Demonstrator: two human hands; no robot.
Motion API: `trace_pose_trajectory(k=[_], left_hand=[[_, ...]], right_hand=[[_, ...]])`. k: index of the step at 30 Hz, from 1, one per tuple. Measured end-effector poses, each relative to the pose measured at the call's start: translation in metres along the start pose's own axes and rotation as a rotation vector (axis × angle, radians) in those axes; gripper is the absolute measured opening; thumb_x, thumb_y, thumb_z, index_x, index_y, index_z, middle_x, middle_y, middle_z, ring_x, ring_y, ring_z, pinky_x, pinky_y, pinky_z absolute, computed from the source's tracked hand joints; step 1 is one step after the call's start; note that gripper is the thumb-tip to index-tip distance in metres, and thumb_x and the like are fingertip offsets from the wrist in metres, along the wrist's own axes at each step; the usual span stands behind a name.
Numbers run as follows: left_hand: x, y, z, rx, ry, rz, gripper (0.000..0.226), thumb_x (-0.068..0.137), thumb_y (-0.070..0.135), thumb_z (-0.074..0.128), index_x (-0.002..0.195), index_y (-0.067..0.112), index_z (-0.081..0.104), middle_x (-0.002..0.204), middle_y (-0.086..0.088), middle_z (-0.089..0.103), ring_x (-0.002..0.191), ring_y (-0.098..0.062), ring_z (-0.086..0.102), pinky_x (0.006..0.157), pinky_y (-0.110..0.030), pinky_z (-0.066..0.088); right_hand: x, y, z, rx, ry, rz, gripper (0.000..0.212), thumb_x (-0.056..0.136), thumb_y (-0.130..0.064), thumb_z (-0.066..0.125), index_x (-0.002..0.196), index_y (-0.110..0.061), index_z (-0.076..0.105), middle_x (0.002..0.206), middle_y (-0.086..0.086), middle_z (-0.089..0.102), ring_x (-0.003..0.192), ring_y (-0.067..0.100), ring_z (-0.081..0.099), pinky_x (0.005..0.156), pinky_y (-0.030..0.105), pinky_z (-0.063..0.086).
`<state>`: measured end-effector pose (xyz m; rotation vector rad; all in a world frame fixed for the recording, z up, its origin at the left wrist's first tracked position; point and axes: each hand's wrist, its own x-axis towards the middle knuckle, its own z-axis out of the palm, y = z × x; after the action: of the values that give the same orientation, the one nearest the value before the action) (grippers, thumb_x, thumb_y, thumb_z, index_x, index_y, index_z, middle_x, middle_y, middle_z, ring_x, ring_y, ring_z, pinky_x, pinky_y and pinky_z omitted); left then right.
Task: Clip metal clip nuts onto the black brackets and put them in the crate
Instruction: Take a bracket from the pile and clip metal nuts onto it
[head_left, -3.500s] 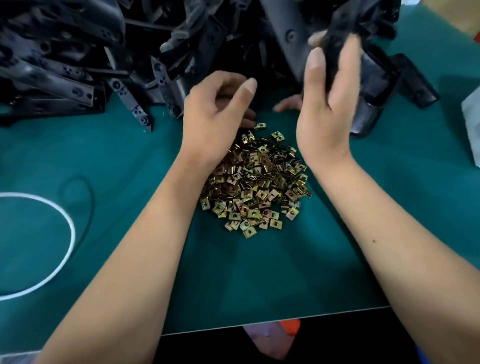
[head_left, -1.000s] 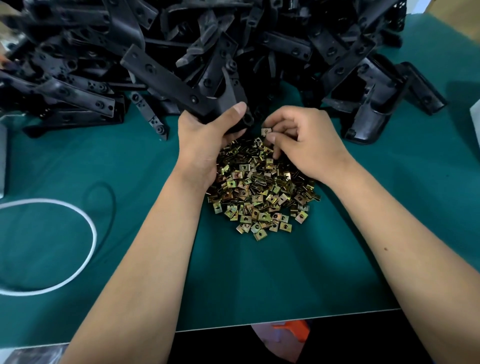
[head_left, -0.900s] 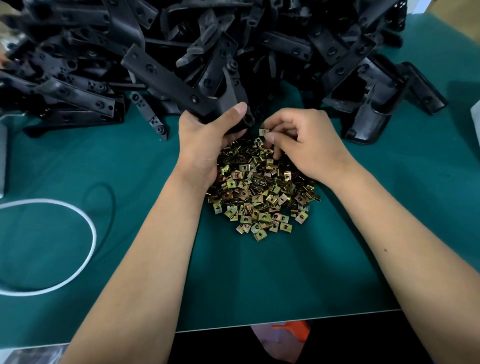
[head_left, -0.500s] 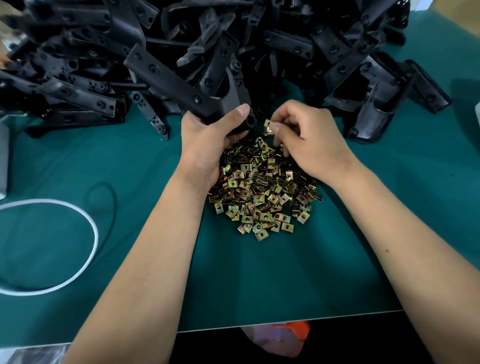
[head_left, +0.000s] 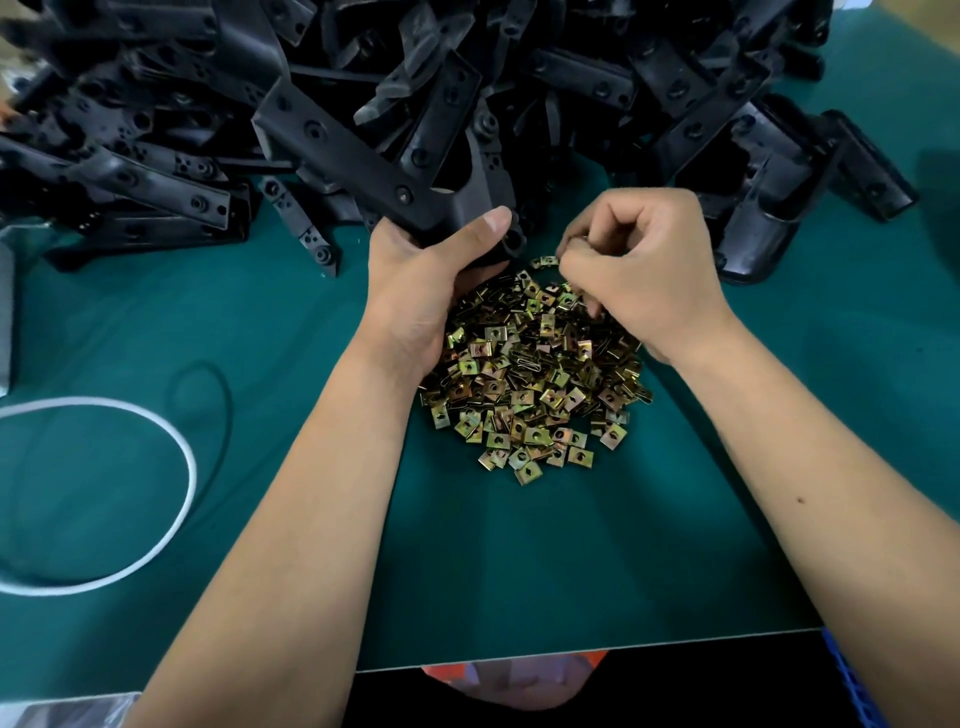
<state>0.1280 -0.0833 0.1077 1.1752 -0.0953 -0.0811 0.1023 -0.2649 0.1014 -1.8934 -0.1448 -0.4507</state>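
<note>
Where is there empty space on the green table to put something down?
Bare green mat lies between the forearms, below the heap of brass-coloured metal clip nuts. More lies right of the right hand and inside the white cord loop. The pile of black plastic brackets crowds the far side.

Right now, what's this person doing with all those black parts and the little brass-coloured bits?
A person is fitting clip nuts to brackets at a green-topped table. The left hand grips one black bracket at its lower end. The right hand pinches a single clip nut beside that end, not yet clipped on. Beneath both hands lies the pile of clip nuts; behind is the heap of brackets.
</note>
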Motion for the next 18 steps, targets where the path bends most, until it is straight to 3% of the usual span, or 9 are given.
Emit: trace_pose_trajectory(k=[2,6,11,14,18], left_hand=[[0.0003,-0.0003,-0.0001,0.007,-0.018,0.006,0.041,0.088,-0.003,0.075,0.126,-0.008,0.059,0.115,-0.021,0.072,0.102,-0.031,0.074,0.079,-0.035,0.06],[-0.0004,-0.0001,-0.0025,0.026,-0.06,0.017,0.041,0.09,-0.001,0.074,0.127,-0.01,0.059,0.117,-0.023,0.071,0.102,-0.032,0.073,0.083,-0.038,0.059],[-0.0014,-0.0004,-0.0048,0.006,-0.089,0.0,0.041,0.091,-0.001,0.072,0.129,-0.008,0.058,0.123,-0.025,0.07,0.106,-0.033,0.072,0.084,-0.042,0.06],[-0.0005,-0.0013,-0.0054,0.009,-0.11,0.003,0.036,0.091,-0.001,0.071,0.126,-0.005,0.061,0.119,-0.021,0.072,0.106,-0.033,0.072,0.086,-0.043,0.059],[0.0002,-0.0025,-0.0045,0.011,-0.112,-0.009,0.032,0.092,-0.003,0.069,0.123,-0.007,0.062,0.116,-0.022,0.073,0.104,-0.034,0.073,0.085,-0.042,0.059]], right_hand=[[-0.0012,-0.0004,0.0018,0.167,-0.018,0.029,0.024,0.081,0.005,0.071,0.068,0.005,0.051,0.073,0.015,0.071,0.055,0.028,0.07,0.048,0.032,0.051],[-0.0025,-0.0064,0.0036,0.382,-0.049,0.059,0.021,0.088,0.003,0.076,0.101,0.002,0.059,0.079,0.018,0.074,0.065,0.034,0.075,0.056,0.031,0.059],[-0.0018,-0.0065,0.0058,0.417,-0.049,0.084,0.014,0.091,0.005,0.073,0.104,0.001,0.074,0.081,0.01,0.075,0.07,0.027,0.076,0.06,0.027,0.06],[-0.0021,-0.0053,0.0063,0.399,-0.059,0.106,0.021,0.092,0.005,0.071,0.113,0.001,0.071,0.08,0.008,0.075,0.069,0.027,0.075,0.058,0.027,0.059],[-0.0017,-0.0047,0.0047,0.391,-0.053,0.095,0.017,0.092,0.004,0.071,0.108,-0.003,0.073,0.083,0.011,0.076,0.068,0.026,0.074,0.055,0.027,0.058]])
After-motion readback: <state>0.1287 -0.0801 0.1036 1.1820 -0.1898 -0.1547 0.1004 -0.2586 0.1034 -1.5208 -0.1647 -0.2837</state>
